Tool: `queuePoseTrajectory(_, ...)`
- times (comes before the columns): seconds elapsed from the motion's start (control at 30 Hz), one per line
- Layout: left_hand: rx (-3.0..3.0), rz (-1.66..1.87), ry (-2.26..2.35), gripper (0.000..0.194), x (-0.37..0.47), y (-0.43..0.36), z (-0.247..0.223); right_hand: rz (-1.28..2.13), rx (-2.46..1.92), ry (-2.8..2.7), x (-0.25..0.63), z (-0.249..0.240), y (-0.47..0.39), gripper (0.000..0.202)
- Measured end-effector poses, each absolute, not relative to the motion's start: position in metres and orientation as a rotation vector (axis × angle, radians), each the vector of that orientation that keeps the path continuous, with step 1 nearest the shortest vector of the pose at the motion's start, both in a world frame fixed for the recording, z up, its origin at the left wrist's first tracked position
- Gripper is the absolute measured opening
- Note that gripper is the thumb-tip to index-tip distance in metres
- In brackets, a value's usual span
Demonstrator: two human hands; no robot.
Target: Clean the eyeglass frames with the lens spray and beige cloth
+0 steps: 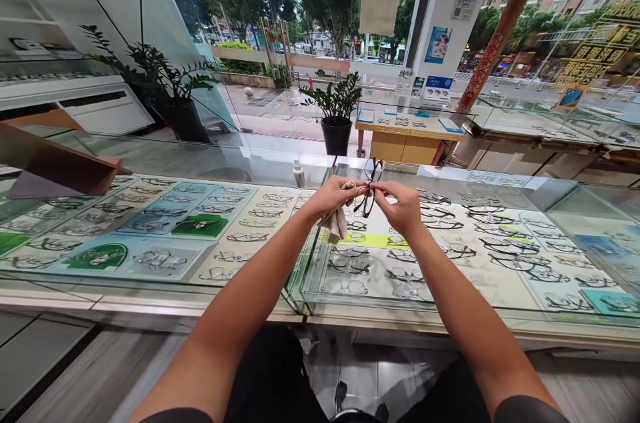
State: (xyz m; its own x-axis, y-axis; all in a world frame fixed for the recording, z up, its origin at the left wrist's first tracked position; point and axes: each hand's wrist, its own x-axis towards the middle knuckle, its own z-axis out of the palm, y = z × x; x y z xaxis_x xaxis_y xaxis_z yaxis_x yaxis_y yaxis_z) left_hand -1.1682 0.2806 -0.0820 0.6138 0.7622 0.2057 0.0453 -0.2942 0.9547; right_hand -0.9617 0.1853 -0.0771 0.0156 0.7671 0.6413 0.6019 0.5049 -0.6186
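Note:
A pair of black-framed eyeglasses (373,170) is held up over the glass counter, turned so that one lens sits above the other. My right hand (401,205) pinches the frame near its middle from the right. From the left, my left hand (336,197) grips the same frame with its fingertips. A beige cloth (336,228) is bunched in my left hand and hangs below its palm. Just beyond my left hand, a small white bottle (299,173) stands on the counter. The fingertips partly hide the bridge of the eyeglasses.
Under my hands runs a glass display counter (320,296) with rows of eyeglasses (405,274) inside. A brown folded board (60,156) stands on its left end. Beyond are a potted plant (336,133), another potted plant (183,117) and a wooden display table (407,145).

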Motion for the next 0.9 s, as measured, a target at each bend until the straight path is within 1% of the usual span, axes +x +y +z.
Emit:
queuePoseTrajectory(0.2,1.682,0.854,0.674,0.049,-1.168,0.276,-0.080,0.237,-1.045,-1.684,-0.966,-0.082,0.184,0.024)
queuePoseTrajectory(0.33,1.671,0.957,0.712,0.046,-1.164,0.271,-0.078,0.427,-0.989,-1.477,-0.970,-0.085,0.189,0.019)
queuePoseTrajectory(0.37,1.670,0.981,0.721,0.045,-1.163,0.269,-0.078,0.498,-0.992,-1.411,-0.970,-0.086,0.191,0.022)
queuePoseTrajectory(0.5,1.695,1.036,0.738,0.043,-1.161,0.264,-0.076,0.831,-0.998,-1.199,-0.965,-0.090,0.202,0.045)
queuePoseTrajectory(0.57,1.720,1.045,0.737,0.042,-1.161,0.263,-0.077,0.968,-1.019,-1.144,-0.961,-0.092,0.207,0.050)
queuePoseTrajectory(0.67,1.740,1.049,0.736,0.042,-1.161,0.264,-0.078,1.097,-1.039,-1.129,-0.956,-0.092,0.210,0.047)
queuePoseTrajectory(0.8,1.781,1.080,0.757,0.046,-1.161,0.268,-0.081,1.168,-0.996,-1.147,-0.953,-0.089,0.208,0.038)
queuePoseTrajectory(0.9,1.836,1.164,0.801,0.039,-1.164,0.274,-0.083,1.194,-0.960,-1.155,-0.949,-0.086,0.207,0.030)
